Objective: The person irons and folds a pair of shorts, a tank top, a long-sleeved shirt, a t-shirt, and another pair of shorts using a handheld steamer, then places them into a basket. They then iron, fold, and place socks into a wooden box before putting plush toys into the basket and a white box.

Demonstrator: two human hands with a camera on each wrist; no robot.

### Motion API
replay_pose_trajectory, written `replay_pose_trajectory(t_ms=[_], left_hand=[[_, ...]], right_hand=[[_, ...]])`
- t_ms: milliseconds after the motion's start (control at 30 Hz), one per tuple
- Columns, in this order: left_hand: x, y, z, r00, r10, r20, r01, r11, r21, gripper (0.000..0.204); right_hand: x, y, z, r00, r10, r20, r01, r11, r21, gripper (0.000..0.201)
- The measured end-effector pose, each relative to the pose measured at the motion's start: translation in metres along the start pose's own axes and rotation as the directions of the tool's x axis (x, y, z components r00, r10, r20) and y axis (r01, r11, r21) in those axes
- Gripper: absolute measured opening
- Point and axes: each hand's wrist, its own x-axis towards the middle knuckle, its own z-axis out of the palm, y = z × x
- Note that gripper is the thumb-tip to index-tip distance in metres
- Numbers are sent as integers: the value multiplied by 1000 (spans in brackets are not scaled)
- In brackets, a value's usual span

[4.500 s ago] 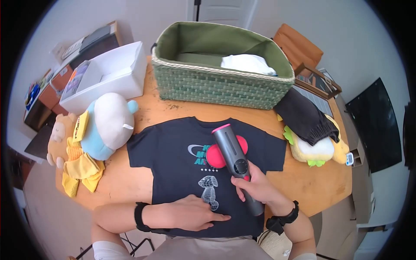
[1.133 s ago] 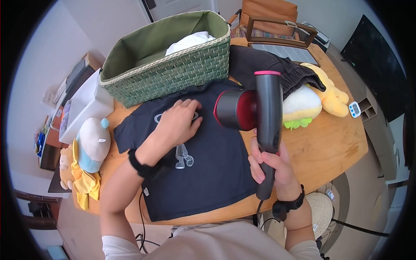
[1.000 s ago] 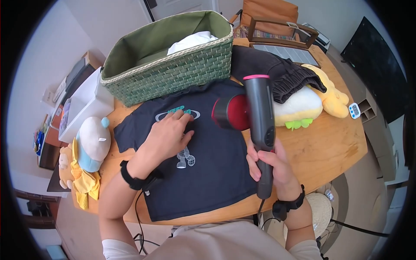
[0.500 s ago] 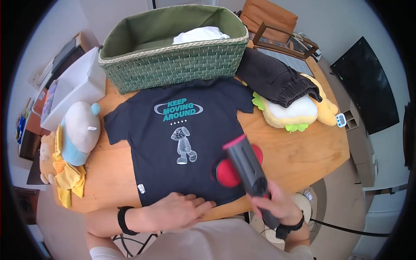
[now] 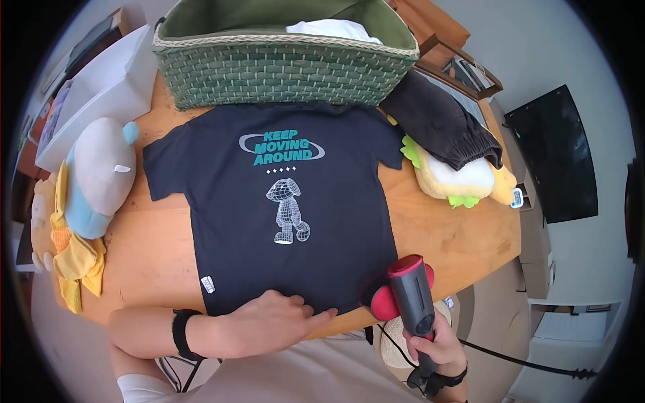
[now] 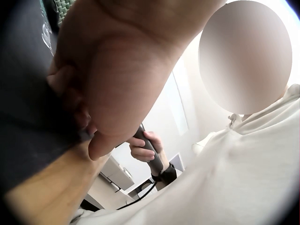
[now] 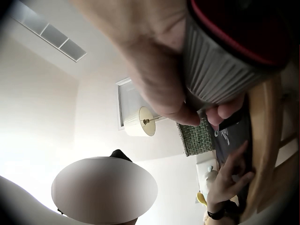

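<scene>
A black short-sleeved T-shirt (image 5: 336, 208) lies flat, front up, with a printed slogan and a white wireframe dog figure. My left hand (image 5: 269, 326) lies across its lower hem, fingers loosely extended; in the right wrist view the left hand's (image 7: 227, 180) thumb and fingers stand apart. My right hand (image 5: 433, 346) grips the handle of a corded grey and pink appliance (image 5: 411, 295), shaped like a hair dryer with a round side head. That head hangs beside the shirt's lower right corner, near the table edge. The left wrist view shows the right hand's (image 6: 145, 145) fingers wrapped round the handle.
A green woven basket (image 5: 282, 77) with a white cloth (image 5: 336, 29) stands beyond the shirt on the wooden table (image 5: 463, 235). White box (image 5: 101, 87) and plush toys (image 5: 101, 174) sit left. Black folded garment (image 5: 440, 121) lies over more plush (image 5: 460, 178) at right.
My left hand has gone from the chest print down to the hem. The appliance has moved down and right, off the shirt's middle to its lower right corner. The view has turned.
</scene>
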Motion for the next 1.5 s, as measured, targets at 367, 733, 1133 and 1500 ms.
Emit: replay_pose_trajectory(t_ms=[367,733,1133,1500], left_hand=[[-1,10,-14,978,-4,207,-11,997,72,67],[-4,9,-5,992,4,129,-13,998,67,67],[-1,15,-14,979,-19,201,-2,994,105,65],[-87,17,-27,973,-192,126,197,980,-34,29]], right_hand=[[96,-36,36,989,-18,149,26,998,-50,45],[208,-92,47,982,-163,95,164,987,1,26],[251,-109,61,946,-307,105,308,951,9,25],[85,-42,65,965,6,262,51,976,-211,53]])
